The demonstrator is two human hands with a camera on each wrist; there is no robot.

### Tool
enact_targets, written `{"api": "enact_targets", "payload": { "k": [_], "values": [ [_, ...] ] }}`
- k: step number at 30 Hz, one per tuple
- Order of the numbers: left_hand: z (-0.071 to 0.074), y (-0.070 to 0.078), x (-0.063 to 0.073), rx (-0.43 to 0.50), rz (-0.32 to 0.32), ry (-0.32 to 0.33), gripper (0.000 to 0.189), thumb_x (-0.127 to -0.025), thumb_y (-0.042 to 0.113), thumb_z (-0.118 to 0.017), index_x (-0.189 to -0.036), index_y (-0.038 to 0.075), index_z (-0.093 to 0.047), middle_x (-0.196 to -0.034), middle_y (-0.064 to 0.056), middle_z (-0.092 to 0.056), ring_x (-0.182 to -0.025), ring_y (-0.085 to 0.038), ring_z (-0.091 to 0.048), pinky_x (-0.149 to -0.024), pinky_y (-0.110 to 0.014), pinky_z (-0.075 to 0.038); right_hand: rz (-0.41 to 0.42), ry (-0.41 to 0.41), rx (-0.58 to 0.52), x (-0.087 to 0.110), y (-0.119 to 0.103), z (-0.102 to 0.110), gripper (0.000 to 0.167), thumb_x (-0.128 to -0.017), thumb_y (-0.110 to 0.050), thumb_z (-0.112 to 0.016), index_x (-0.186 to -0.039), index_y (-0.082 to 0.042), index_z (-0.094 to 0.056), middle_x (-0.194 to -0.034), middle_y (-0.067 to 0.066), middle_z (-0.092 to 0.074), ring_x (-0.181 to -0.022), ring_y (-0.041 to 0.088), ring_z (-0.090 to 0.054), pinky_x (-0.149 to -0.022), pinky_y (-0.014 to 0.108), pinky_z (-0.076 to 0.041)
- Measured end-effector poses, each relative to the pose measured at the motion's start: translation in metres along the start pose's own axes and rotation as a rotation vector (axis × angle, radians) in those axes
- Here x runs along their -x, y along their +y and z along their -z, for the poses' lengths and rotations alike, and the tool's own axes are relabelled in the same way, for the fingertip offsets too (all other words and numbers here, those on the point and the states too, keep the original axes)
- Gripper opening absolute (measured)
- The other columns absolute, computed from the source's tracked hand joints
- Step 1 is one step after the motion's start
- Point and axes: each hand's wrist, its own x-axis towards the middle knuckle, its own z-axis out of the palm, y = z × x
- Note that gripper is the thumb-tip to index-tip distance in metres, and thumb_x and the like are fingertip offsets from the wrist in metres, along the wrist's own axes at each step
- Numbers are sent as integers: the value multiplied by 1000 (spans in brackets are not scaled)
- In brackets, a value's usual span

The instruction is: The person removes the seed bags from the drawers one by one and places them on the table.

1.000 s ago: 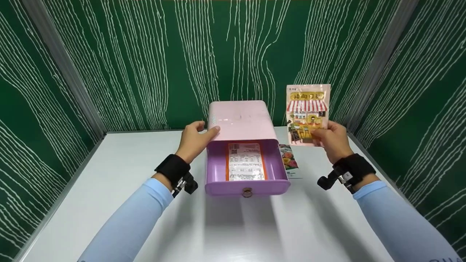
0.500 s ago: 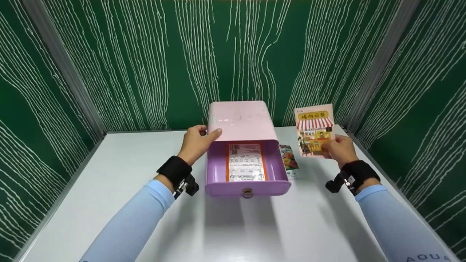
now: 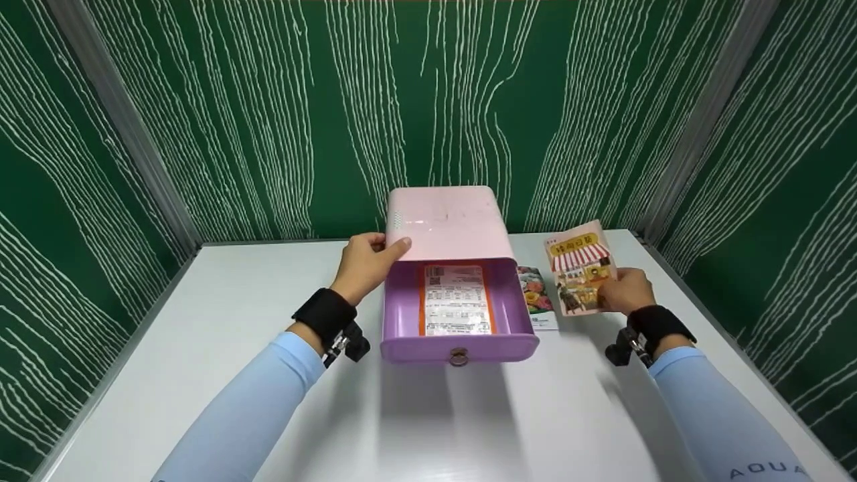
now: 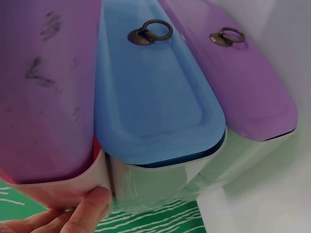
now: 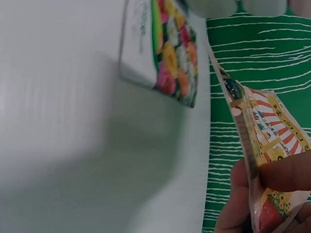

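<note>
My left hand (image 3: 365, 266) grips the left side of a pink-topped mini drawer cabinet (image 3: 445, 221), thumb on its top edge. The cabinet's top purple drawer (image 3: 418, 350) is pulled out, with a ring pull on its front. Inside it lies an orange-edged packet (image 3: 457, 304) with printed text facing up. Off to the right, my right hand (image 3: 628, 291) pinches a seed packet (image 3: 576, 264) with a striped shop awning on it, thumb in front. The packet is tilted, above the table. In the right wrist view its edge and front show beside the fingers.
A flower-printed packet (image 3: 537, 296) lies on the white table (image 3: 268, 402), partly hidden by the cabinet's right side. Under the top drawer, the left wrist view shows a blue drawer (image 4: 155, 92) and another purple drawer (image 4: 252, 87). Green, white-streaked walls (image 3: 268, 100) enclose the table.
My right hand has lowered the seed packet toward the table and slightly right, tilting it. The left hand keeps its hold on the cabinet, and the drawer stays out.
</note>
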Motion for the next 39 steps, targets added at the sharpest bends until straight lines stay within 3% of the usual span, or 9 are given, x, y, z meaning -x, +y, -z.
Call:
{"api": "enact_targets", "payload": {
  "k": [3, 6, 17, 24, 29, 34, 39],
  "values": [
    [-1, -1, 0, -2, -8, 6, 55, -104, 36, -72, -139, -6, -67, -128, -22, -75, -116, -28, -72, -100, -41, -59, 3, 23, 92, 0, 6, -1, 57, -94, -7, -56, -143, 22, -55, -129, 41, -68, -107, 43, -69, -76, 35, -56],
    [-1, -1, -1, -5, -11, 9, 54, -104, 35, -72, -138, -6, -67, -128, -22, -75, -115, -27, -72, -100, -40, -59, 1, 4, 103, 1, 11, -3, 57, -93, -7, -58, -142, 22, -55, -129, 41, -67, -114, 50, -67, -80, 40, -56],
    [-2, -3, 0, 26, 7, -3, 54, -104, 34, -73, -139, -6, -66, -130, -22, -74, -118, -29, -72, -103, -43, -59, 17, -44, 122, -3, 29, -14, 59, -89, -5, -70, -139, 23, -55, -127, 41, -67, -109, 47, -69, -73, 33, -57],
    [-1, -2, -2, 22, 9, -6, 53, -104, 35, -73, -137, -6, -68, -129, -22, -75, -116, -27, -72, -102, -42, -58, 26, -23, 154, -7, 37, -21, 56, -87, -3, -70, -135, 23, -57, -127, 43, -67, -112, 51, -67, -85, 46, -57],
    [0, -1, -2, 6, 8, -9, 55, -104, 36, -72, -140, -6, -66, -130, -21, -75, -117, -28, -72, -103, -43, -58, 43, -41, 175, -10, 40, -23, 55, -88, -4, -71, -134, 24, -57, -124, 42, -67, -110, 52, -67, -85, 48, -58],
    [-1, -2, -1, 1, 7, -18, 56, -105, 35, -72, -141, -7, -65, -132, -22, -74, -118, -29, -72, -104, -43, -59, 44, -70, 205, -10, 42, -25, 63, -88, -6, -72, -136, 27, -50, -121, 42, -65, -109, 52, -65, -89, 53, -56],
    [0, -2, -1, 7, 2, -18, 55, -105, 35, -72, -140, -7, -65, -130, -22, -74, -116, -29, -72, -102, -43, -59, 15, -99, 222, -11, 42, -27, 84, -90, -9, -71, -152, 28, -30, -141, 51, -50, -129, 62, -53, -108, 64, -50]
  ]
}}
